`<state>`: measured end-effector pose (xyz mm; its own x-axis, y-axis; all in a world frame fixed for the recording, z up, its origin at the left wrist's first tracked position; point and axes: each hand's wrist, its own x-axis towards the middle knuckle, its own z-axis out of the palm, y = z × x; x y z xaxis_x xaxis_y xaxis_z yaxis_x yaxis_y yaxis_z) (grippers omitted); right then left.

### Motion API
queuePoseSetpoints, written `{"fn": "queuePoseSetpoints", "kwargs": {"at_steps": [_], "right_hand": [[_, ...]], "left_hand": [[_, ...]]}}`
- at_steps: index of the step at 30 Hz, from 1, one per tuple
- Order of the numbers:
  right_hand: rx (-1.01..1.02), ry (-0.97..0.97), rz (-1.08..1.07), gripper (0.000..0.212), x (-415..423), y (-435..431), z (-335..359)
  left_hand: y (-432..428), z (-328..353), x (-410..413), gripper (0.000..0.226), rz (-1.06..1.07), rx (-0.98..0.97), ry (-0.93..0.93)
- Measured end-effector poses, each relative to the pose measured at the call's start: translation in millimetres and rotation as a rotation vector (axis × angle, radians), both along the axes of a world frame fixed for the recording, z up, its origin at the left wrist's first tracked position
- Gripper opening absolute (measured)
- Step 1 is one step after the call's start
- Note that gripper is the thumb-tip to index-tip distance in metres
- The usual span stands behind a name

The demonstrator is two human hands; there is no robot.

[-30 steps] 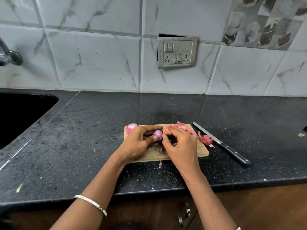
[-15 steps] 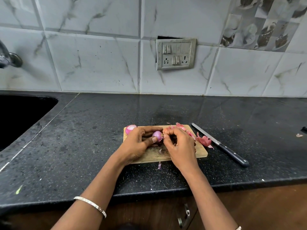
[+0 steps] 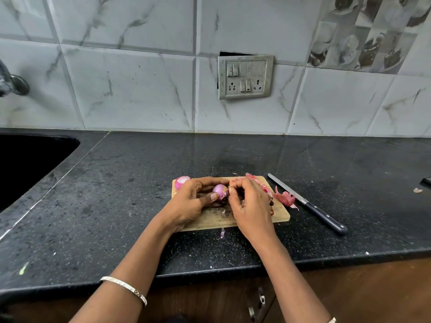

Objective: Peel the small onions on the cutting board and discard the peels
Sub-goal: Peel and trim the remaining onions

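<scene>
A small wooden cutting board [image 3: 210,220] lies on the black counter. Over it my left hand [image 3: 191,201] holds a small pink onion [image 3: 218,189] between thumb and fingers. My right hand [image 3: 250,206] pinches the skin at the onion's right side. A second small onion [image 3: 181,181] sits at the board's far left corner. Pink peels [image 3: 285,198] lie on the board's right edge and far side. One thin peel strip [image 3: 222,233] lies on the counter just in front of the board.
A black-handled knife [image 3: 310,206] lies on the counter to the right of the board. A dark sink [image 3: 28,164] opens at the left, with a tap [image 3: 10,82] above. A switch panel [image 3: 245,76] is on the tiled wall. The counter edge runs just below my forearms.
Both hands stay on the onion over the board. The right hand's fingers have shifted slightly at the onion's skin. Nothing else has moved.
</scene>
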<state>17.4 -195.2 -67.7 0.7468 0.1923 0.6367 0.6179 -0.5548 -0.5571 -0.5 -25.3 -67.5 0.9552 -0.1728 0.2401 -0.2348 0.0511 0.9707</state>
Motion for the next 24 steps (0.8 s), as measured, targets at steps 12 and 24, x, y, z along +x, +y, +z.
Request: {"fn": "queuePoseSetpoints", "kwargs": {"at_steps": [12, 24], "right_hand": [[0.093, 0.023, 0.059, 0.005, 0, -3, 1], [0.100, 0.041, 0.044, 0.006, 0, -4, 1]], "left_hand": [[-1, 10, -8, 0.042, 0.053, 0.013, -0.017], [-3, 11, -10, 0.035, 0.171, 0.064, -0.051]]}}
